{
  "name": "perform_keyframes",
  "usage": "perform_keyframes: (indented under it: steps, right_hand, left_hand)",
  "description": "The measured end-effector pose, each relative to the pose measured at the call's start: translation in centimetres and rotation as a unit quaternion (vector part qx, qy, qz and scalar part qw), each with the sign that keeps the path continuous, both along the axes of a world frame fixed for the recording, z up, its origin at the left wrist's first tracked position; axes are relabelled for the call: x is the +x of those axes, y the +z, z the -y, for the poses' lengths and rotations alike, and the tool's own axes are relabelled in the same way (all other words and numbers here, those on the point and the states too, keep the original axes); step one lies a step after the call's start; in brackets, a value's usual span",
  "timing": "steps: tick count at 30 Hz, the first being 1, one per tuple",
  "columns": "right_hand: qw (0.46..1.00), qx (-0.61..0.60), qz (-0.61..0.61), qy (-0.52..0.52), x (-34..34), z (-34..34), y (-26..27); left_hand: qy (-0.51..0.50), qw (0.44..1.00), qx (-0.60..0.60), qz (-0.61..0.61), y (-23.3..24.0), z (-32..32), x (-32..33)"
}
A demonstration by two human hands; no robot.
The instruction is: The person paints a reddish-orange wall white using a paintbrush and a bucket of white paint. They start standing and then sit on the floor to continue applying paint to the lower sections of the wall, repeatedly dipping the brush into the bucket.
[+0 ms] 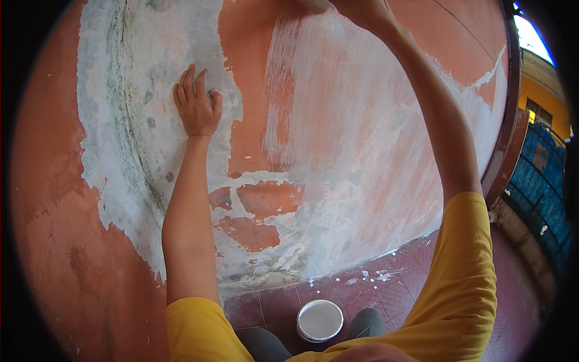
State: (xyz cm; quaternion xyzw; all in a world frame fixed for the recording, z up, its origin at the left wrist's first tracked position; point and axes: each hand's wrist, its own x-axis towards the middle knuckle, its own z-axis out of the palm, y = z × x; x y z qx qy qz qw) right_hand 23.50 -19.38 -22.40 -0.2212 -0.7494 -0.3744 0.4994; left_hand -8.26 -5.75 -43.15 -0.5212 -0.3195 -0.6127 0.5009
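My left hand (pixel 197 103) rests with spread fingers on the bare, peeled plaster of an orange wall (pixel 253 135). My right hand (pixel 362 11) is raised to the upper edge of the view, bent at the wrist. Something dark and blurred (pixel 312 6) shows beside its fingers against the wall; its kind and the grip on it cannot be made out. Below that hand, streaky white paint (pixel 344 90) covers a broad part of the wall. A round tub of white paint (pixel 320 319) stands on the floor between my knees.
Reddish-purple floor tiles (pixel 398 289) with white splashes run along the wall's foot. A dark brown post (pixel 505 149) bounds the wall at the right. Beyond it are a blue fence or gate (pixel 538 172) and a yellow building (pixel 545 102).
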Motion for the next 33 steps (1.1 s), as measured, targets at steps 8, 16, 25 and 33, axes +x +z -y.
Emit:
perform_keyframes:
  steps: [8,16,25,33]
  right_hand:
    - [0.955,0.052,0.246,-0.158,-2.6,-5.5,-17.8]
    - [0.915,-0.155,0.367,-0.061,-2.5,1.8,-35.2]
    - [0.935,-0.319,0.108,0.107,-1.7,-2.0,-18.5]
    - [0.983,0.176,0.053,0.011,0.5,-1.7,-1.5]
  left_hand:
    - [0.006,1.000,0.013,-0.003,0.1,-0.4,-0.1]
    - [0.005,1.000,0.021,-0.003,0.1,-0.6,-0.2]
    - [0.020,1.000,0.018,-0.008,0.0,-0.4,-0.3]
    - [-0.010,1.000,0.019,-0.002,0.0,-0.6,-0.1]
